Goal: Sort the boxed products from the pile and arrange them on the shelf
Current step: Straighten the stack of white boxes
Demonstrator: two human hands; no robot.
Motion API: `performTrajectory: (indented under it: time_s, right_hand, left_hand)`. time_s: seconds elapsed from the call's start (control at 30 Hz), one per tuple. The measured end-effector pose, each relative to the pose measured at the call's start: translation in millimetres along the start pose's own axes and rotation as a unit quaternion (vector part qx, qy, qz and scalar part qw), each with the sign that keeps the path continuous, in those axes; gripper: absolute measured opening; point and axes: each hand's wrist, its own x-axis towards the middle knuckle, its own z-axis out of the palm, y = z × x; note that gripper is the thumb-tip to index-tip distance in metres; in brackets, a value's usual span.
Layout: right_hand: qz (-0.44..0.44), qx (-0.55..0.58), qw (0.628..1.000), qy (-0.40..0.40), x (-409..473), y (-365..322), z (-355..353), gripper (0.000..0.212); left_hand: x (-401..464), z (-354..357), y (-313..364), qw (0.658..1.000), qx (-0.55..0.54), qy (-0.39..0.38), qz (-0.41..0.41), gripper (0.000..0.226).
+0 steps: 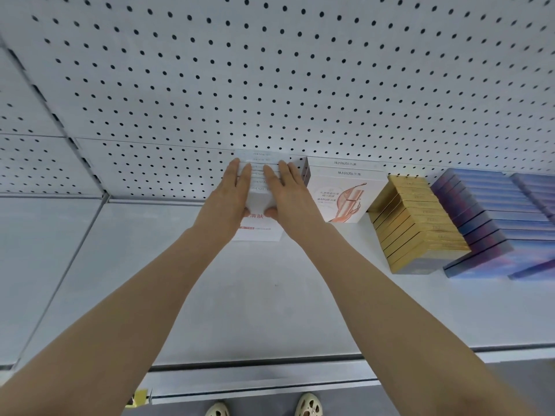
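Both hands, left hand [232,193] and right hand [288,190], lie flat with straight fingers on the row of white boxes [259,199] at frame centre on the shelf [270,295]; Marubi boxes [342,190], gold boxes [414,223] and blue boxes [486,223] already stand in rows to the right; the pile is out of view, so what remains is unclear

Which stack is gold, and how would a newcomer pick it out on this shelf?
Start at the white pegboard and drop to the shelf below it. Of the box rows along the back, the gold stack sits third from the left, between the white Marubi boxes and the blue-purple boxes. Only it looks metallic gold.
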Motion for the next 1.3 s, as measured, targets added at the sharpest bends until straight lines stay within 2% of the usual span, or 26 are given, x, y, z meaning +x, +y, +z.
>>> performTrajectory:
  time_s: [0.27,0.37,0.53,0.77,0.87,1.0,1.13,1.2,1.3]
  right_hand:
    - [-0.009,-0.010,1.000,-0.005,-7.9,4.6,-6.1,0.095]
    - [-0.001,-0.050,0.999,-0.005,-15.1,15.7,-16.0,0.103]
    - [0.035,-0.060,0.997,0.018,-38.5,36.6,-36.5,0.102]
    - [-0.004,-0.036,0.999,-0.024,-39.1,10.9,-17.8,0.107]
    - [0.006,-0.038,0.999,-0.004,-31.5,-2.9,0.5,0.106]
    - [0.021,-0.036,0.997,0.067,-23.4,-7.7,23.0,0.108]
    - [0.006,-0.032,0.992,0.120,-15.8,-1.1,32.3,0.099]
    - [0.004,-0.028,0.991,0.131,-14.6,-0.2,34.0,0.098]
    - [0.006,-0.017,0.993,0.120,-14.9,1.7,31.6,0.098]
  left_hand:
    - [-2.1,-7.7,-1.1,0.998,0.059,0.012,0.019,0.086]
    - [-6.4,-11.4,-4.5,0.998,0.058,0.013,0.026,0.090]
    - [-17.3,-12.4,-12.9,0.997,0.041,0.047,0.039,0.095]
    - [-25.0,-12.6,-3.9,0.998,0.051,-0.002,0.031,0.098]
    - [-27.5,-7.2,-2.0,0.998,0.050,-0.013,0.026,0.102]
    - [-25.4,3.6,-4.5,0.998,0.065,-0.002,0.018,0.104]
    - [-17.8,11.4,-11.1,0.994,0.099,0.017,0.035,0.094]
    - [-15.0,11.8,-13.3,0.993,0.102,0.029,0.050,0.089]
    - [-12.3,7.2,-13.4,0.998,0.044,0.019,0.051,0.090]
